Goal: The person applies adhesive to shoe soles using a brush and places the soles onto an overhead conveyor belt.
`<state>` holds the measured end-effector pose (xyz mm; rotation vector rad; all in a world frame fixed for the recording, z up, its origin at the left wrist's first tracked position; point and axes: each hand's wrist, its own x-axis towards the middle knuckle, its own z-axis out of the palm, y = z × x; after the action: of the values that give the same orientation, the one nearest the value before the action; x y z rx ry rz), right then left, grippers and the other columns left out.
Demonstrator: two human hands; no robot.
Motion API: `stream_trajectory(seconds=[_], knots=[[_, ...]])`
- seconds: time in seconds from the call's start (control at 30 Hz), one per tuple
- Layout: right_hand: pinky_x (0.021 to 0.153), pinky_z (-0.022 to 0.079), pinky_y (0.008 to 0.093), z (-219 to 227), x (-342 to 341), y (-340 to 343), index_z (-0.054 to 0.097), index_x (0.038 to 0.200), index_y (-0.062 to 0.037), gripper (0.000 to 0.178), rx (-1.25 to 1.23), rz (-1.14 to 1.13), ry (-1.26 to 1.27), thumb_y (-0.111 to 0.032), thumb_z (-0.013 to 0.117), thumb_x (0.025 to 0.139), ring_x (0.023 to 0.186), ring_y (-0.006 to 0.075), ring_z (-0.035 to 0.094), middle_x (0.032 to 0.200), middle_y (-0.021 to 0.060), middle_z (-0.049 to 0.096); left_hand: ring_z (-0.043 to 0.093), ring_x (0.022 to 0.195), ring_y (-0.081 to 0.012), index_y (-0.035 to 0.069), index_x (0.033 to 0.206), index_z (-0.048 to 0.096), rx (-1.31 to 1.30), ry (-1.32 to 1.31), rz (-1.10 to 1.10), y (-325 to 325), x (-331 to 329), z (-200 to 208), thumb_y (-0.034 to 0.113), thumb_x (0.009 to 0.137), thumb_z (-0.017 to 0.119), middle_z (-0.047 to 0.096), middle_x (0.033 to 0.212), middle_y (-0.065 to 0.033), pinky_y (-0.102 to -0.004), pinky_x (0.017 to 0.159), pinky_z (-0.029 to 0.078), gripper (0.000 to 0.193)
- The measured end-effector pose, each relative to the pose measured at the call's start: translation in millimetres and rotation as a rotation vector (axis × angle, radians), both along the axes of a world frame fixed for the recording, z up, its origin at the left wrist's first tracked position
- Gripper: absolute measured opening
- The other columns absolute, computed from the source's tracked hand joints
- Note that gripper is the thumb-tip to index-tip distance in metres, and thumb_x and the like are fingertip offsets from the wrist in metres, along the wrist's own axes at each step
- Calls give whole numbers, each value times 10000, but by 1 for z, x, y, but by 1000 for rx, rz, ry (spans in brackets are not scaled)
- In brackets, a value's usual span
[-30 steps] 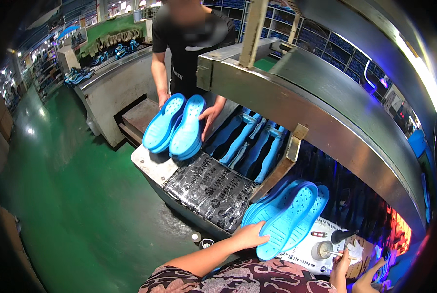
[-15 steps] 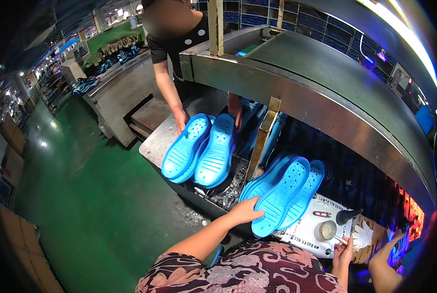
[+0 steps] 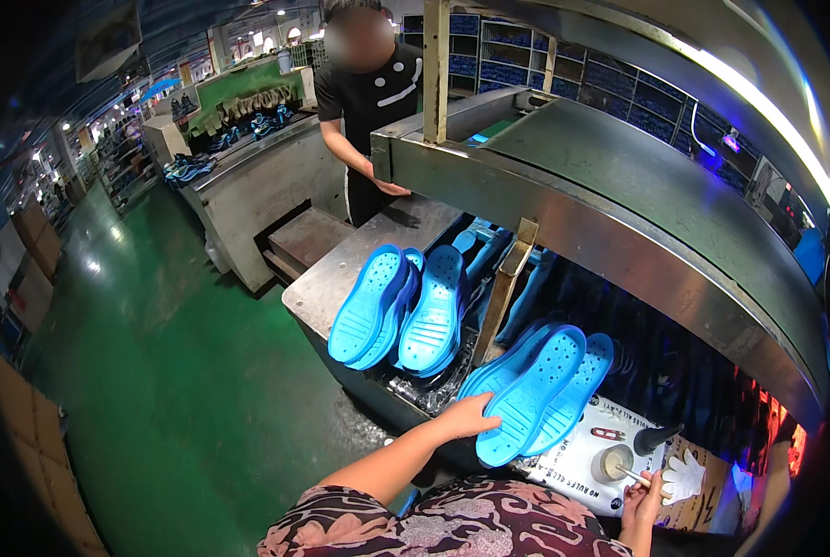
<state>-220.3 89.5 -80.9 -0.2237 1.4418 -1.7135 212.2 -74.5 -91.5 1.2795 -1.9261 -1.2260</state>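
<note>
My left hand [image 3: 468,418] is closed on the heel end of a bright blue shoe sole [image 3: 537,395], thumb on its top face. This sole leans on a group of like soles [image 3: 577,385] at the table's near side. In my right hand [image 3: 644,501] is the thin handle of a brush-like tool [image 3: 632,474], its far end down inside a small cup [image 3: 611,461] of pale liquid. What the tool's tip looks like is hidden in the cup.
More blue soles [image 3: 431,316] stand in stacks on the metal table [image 3: 327,290]. A co-worker [image 3: 370,102] stands behind it. A metal conveyor frame [image 3: 600,213] crosses above. Red-handled snips [image 3: 608,433], a black conical object [image 3: 654,438] and a white glove [image 3: 684,476] lie near the cup.
The co-worker's hands have come off the stacked soles, and the person has straightened up and back. My view has shifted slightly; both my hands keep their holds.
</note>
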Motion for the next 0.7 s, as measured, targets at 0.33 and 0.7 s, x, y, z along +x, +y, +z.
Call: stream_trajectory(seconds=[0.33, 0.7], knots=[[566, 434, 249, 10, 14, -4, 602, 854, -93, 332, 29, 2, 16, -420, 571, 901, 528, 84, 492, 586, -30, 519, 621, 901, -362, -20, 1093, 556, 17, 30, -3, 2, 2, 13, 372, 738, 614, 638, 973, -236, -407, 782, 485, 532], [606, 434, 260, 7, 10, 3, 592, 866, -78, 338, 44, -21, -5, -411, 554, 911, 566, 85, 489, 599, -19, 496, 632, 916, -329, -16, 1125, 561, 107, 27, -3, 3, 0, 24, 352, 734, 632, 645, 998, -219, -388, 802, 489, 542]])
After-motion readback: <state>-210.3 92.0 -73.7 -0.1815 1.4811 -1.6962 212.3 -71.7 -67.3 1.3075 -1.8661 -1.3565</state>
